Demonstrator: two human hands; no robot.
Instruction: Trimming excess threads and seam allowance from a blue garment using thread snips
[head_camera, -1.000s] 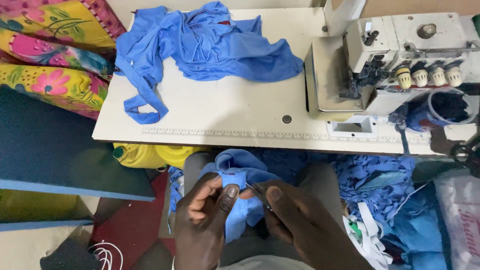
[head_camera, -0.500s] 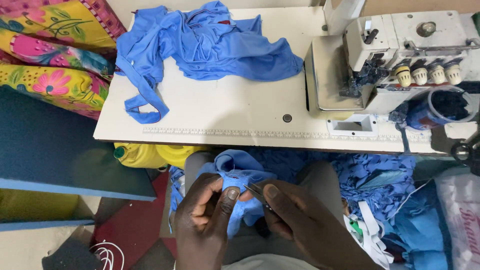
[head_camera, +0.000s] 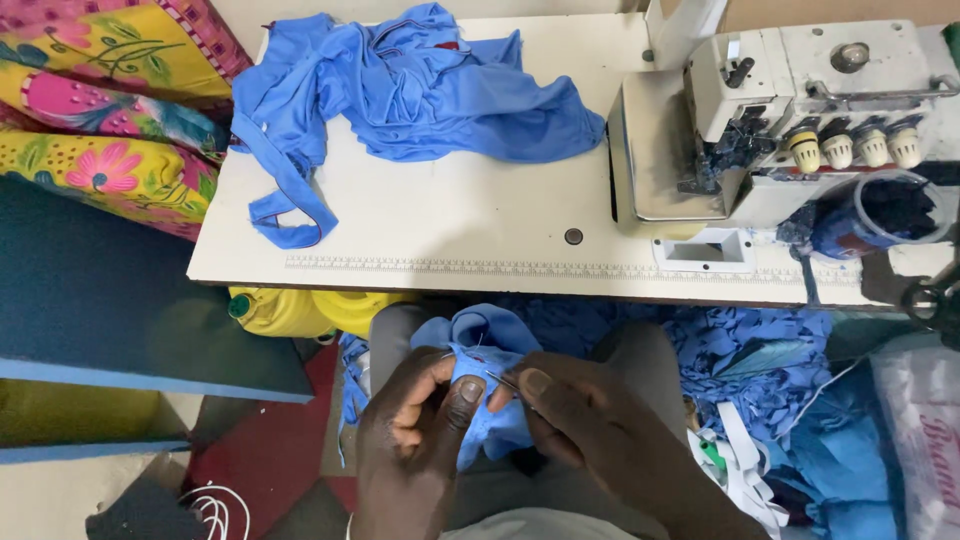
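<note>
Little has shifted since the earlier frames: both hands stay low over the lap, below the near edge of the tabletop (head_camera: 450, 225), with the fingers only slightly re-set on the cloth. The left hand (head_camera: 415, 425) pinches a fold of the small blue fabric piece (head_camera: 480, 350) between thumb and forefinger, bunching it against the knee. The right hand (head_camera: 575, 420) is closed in a fine pinch on a thin metal tool (head_camera: 503, 379), seemingly a needle or seam picker, its tip touching the fabric just beside the left thumb. The fabric looks like a light, soft knit that droops and folds freely, so it would slip and stretch if held loosely; a grip close to the seam being worked, keeping that edge taut, seems the surest hold. On the tabletop a larger blue garment (head_camera: 420, 90) lies crumpled toward the far left corner, one strap trailing near the left edge. An overlock sewing machine (head_camera: 790, 110) stands at the right end. Blue fabric scraps (head_camera: 760, 350) are heaped on the floor under the right side, and bright floral cloth (head_camera: 110, 110) lies off the left edge.
</note>
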